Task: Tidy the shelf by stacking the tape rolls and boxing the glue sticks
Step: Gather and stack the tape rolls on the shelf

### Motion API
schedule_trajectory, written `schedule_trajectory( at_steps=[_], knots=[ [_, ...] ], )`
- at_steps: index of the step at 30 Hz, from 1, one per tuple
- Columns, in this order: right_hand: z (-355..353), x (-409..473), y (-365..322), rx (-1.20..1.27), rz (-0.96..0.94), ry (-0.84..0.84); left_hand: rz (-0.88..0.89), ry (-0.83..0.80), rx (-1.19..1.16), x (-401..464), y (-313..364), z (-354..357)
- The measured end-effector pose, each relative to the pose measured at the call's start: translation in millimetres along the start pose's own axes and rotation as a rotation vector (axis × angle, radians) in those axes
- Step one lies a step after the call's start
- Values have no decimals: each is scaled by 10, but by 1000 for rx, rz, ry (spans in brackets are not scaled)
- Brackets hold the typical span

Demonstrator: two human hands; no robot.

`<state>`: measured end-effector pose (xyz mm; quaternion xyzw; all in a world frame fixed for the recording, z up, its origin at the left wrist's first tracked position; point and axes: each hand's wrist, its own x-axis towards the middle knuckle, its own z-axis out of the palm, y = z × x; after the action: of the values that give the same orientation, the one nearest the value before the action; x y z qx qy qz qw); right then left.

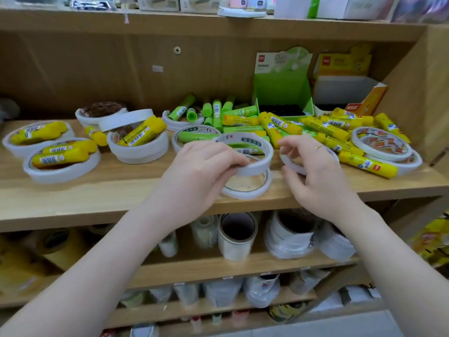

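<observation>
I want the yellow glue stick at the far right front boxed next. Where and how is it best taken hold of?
Grip the yellow glue stick across its round middle, from above. It lies flat, leaning on a tape roll, with both long sides free; its far end is crowded by other sticks.

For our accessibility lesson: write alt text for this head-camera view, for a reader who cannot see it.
A person's left hand holds a white tape roll tilted above a thinner roll on a wooden shelf, while the right hand grips another roll. Yellow and green glue sticks lie scattered before an open green box.
</observation>
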<state>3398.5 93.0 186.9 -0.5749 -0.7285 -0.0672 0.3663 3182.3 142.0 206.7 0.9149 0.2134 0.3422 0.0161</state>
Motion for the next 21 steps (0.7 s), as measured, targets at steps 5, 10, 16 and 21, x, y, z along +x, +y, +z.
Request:
schedule_trajectory(
  at_steps=[5,10,16,21],
  knots=[
    [-76,-64,154,-192,143,-111,-23,-206,13,-9,14,138],
    [-153,-14,201,-173,145,-198,-23,-234,73,31,10,160],
    [-279,-9,115,145,39,-6,-40,-167,180,-40,-23,129],
    [-189,73,-21,268,-97,-110,-125,-87,132,-67,15,128]
  ],
)
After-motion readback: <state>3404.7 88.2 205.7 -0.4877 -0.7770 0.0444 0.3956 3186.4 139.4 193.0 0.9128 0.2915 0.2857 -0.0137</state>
